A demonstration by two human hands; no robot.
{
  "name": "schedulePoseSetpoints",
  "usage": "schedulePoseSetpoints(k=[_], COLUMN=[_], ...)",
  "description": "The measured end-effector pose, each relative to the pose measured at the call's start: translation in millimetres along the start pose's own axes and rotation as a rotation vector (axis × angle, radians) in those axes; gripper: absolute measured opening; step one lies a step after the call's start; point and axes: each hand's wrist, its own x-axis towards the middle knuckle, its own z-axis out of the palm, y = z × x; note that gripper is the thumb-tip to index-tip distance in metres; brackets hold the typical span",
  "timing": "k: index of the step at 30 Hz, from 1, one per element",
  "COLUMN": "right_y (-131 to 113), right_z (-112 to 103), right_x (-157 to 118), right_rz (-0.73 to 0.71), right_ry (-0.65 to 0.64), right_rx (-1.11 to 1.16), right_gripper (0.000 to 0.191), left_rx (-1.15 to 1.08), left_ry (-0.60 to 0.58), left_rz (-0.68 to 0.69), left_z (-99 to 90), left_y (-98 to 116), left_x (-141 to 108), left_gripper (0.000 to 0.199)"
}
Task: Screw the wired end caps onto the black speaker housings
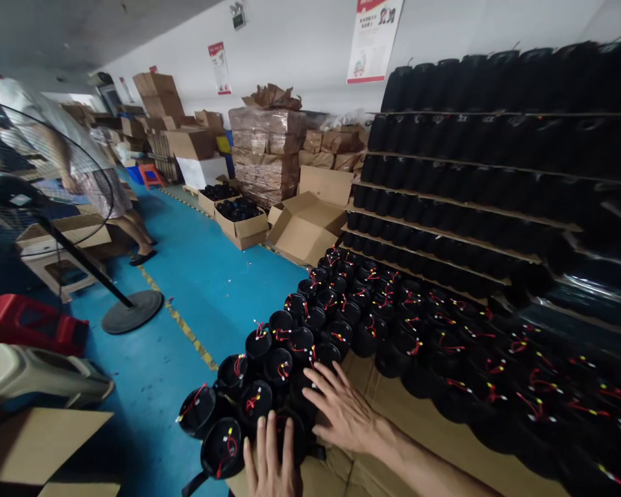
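Many black round cup-shaped housings stand close together on cardboard, with red wires and small white and yellow connectors in their open tops. My left hand (270,459) reaches in from the bottom edge, fingers stretched out over a black housing (292,436) in the nearest group. My right hand (348,412) is spread open beside that group, its fingertips near or on another housing (327,355); exact contact is hard to tell. A housing with a side strap (221,449) stands left of my left hand. Neither hand is wrapped round anything.
Stacked layers of black cylinders (460,145) rise at the right, separated by cardboard sheets. Open cartons (310,224) stand near the wall. At left are a floor fan (132,310), stools (41,376) and a person (90,155) standing. Yellow-striped tape (186,331) crosses the blue floor.
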Motion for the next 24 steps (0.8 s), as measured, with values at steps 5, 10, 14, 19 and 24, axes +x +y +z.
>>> schedulePoseSetpoints(k=[5,10,14,19,24], right_y=[-4.2,-7.8,-7.5,-12.3,-29.2], right_z=[15.8,18.8,18.2,10.8,-1.1], right_x=[10.1,9.4,8.8,3.1,-41.9], right_rz=[0.101,0.139,0.136,0.086,0.085], right_ry=[0.018,0.041,0.052,0.089,0.201], right_rx=[-0.045,-0.065,-0.073,-0.069,-0.089], right_gripper=[0.031,0.026,0.026,0.035,0.047], left_rx=[-0.034,-0.056,-0.056,-0.015,0.072], left_ry=[-0.005,0.014,0.013,-0.022,-0.056], left_rz=[0.035,0.049,0.057,0.021,-0.051], left_z=[4.5,3.3,-0.5,-12.5,-54.0], left_y=[-6.0,0.7,8.4,15.3,22.3], left_x=[5.2,9.7,13.4,22.7,9.0], left_gripper=[0.047,0.042,0.043,0.059,0.093])
